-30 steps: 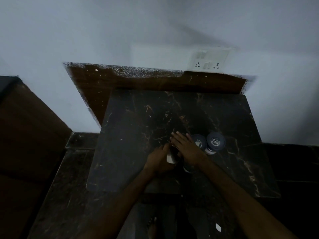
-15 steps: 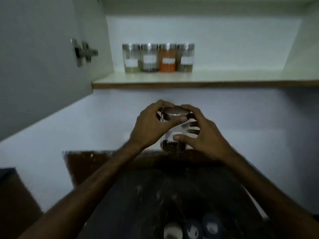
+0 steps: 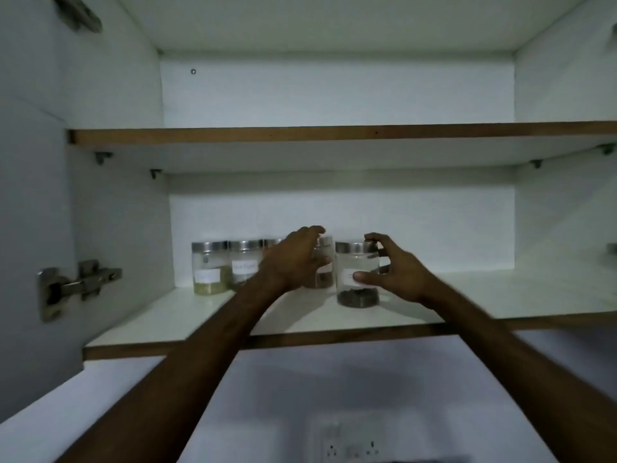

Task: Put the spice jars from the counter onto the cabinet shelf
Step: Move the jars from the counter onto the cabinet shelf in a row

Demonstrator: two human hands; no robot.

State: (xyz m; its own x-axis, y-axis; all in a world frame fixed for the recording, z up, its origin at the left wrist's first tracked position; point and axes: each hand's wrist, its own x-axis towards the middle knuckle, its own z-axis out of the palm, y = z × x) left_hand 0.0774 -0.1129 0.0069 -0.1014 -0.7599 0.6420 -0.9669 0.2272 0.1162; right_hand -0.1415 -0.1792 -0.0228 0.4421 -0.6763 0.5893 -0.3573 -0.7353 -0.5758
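The open white cabinet point(image 3: 334, 88) has two shelves; the lower shelf point(image 3: 467, 302) carries a row of steel-lidded spice jars point(image 3: 208, 267). A dark-spice jar point(image 3: 357, 274) stands upright at the row's right end. The right hand point(image 3: 397, 274) curls loosely around it, thumb touching its label. The left hand point(image 3: 293, 259), fingers spread, rests against the neighbouring jar point(image 3: 324, 262).

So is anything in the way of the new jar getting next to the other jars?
Nothing visible blocks it. The jar with dark spice already stands on the lower shelf, right beside the row of jars. The left hand is at the neighbouring jar; the right hand is around the dark one.
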